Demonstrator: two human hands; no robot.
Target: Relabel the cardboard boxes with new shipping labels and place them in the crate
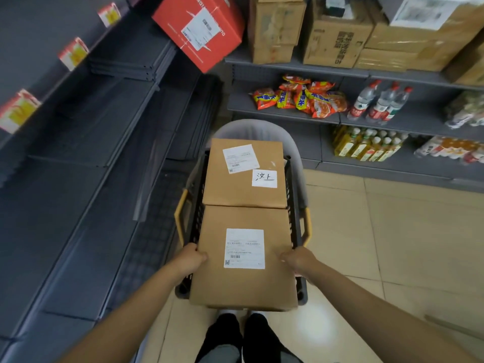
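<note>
Cardboard near box [243, 258] sits in the black crate [297, 224] at 6 o'clock — left hand [190, 260] and right hand [298, 260] clasp its sides; 2nd labelled box [243, 176] touches it at 12.

brown boxes [243, 258], white labels [245, 248]

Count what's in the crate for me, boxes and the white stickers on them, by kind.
Brown cardboard boxes in the black crate: 2, the near box and the far box
Printed shipping labels: 2
Handwritten white stickers: 1
Total: 5
</note>
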